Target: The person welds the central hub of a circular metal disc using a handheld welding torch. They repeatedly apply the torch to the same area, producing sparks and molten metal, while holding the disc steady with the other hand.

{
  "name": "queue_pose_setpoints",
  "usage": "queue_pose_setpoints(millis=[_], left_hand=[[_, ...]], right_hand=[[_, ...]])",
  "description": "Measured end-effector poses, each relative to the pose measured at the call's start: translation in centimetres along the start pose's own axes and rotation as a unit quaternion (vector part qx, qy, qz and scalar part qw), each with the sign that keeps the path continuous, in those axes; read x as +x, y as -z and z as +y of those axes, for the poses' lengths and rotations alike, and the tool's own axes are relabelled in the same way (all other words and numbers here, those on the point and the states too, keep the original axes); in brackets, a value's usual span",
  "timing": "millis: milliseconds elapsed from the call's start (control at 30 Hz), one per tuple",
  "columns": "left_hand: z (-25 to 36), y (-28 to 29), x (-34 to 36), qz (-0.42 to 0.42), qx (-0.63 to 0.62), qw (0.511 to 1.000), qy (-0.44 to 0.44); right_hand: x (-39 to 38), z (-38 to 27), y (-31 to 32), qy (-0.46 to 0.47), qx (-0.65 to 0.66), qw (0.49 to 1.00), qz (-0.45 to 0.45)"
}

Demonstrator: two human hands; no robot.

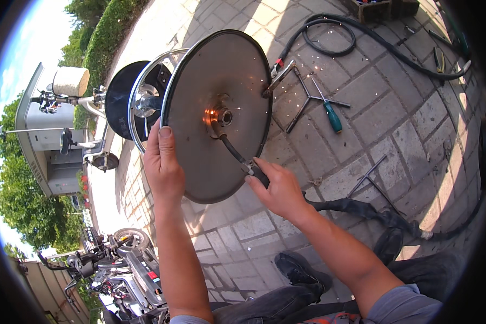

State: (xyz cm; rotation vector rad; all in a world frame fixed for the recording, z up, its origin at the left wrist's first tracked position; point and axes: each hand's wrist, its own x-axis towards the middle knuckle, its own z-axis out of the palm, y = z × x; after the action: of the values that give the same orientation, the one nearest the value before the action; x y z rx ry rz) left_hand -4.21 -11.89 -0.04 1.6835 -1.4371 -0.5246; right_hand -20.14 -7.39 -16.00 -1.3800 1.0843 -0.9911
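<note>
A large round grey metal disc point(200, 97) with a dark rim stands tilted before me. My left hand point(164, 162) is closed on its left edge, thumb on the near face. In my right hand point(278, 189) is a welding torch point(235, 150), its bent neck reaching to the hub point(224, 115) at the disc's middle. Orange light glows at the torch tip, and sparks fly to the right. An earth clamp point(279, 79) grips the disc's right edge. Behind the disc are a silver ring point(140, 89) and a black disc point(121, 100).
A four-way wrench point(308, 98) and a green-handled screwdriver point(331, 116) lie on the paving right of the disc. Black cable point(380, 43) loops behind them. Another wrench point(368, 177) lies nearer, by the torch hose point(356, 208). Pliers point(439, 59) are far right; scooters point(124, 270) stand left.
</note>
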Motion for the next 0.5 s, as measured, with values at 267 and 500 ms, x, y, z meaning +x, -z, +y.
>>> queue_pose_setpoints(millis=[267,500], left_hand=[[0.1,-0.3,0.0,0.003,-0.008,1.000,-0.001],[0.1,-0.3,0.1,0.007,-0.004,1.000,0.003]], right_hand=[[0.8,-0.1,0.1,0.004,0.003,1.000,0.022],[1.2,0.2,0.0,-0.001,0.008,1.000,0.012]])
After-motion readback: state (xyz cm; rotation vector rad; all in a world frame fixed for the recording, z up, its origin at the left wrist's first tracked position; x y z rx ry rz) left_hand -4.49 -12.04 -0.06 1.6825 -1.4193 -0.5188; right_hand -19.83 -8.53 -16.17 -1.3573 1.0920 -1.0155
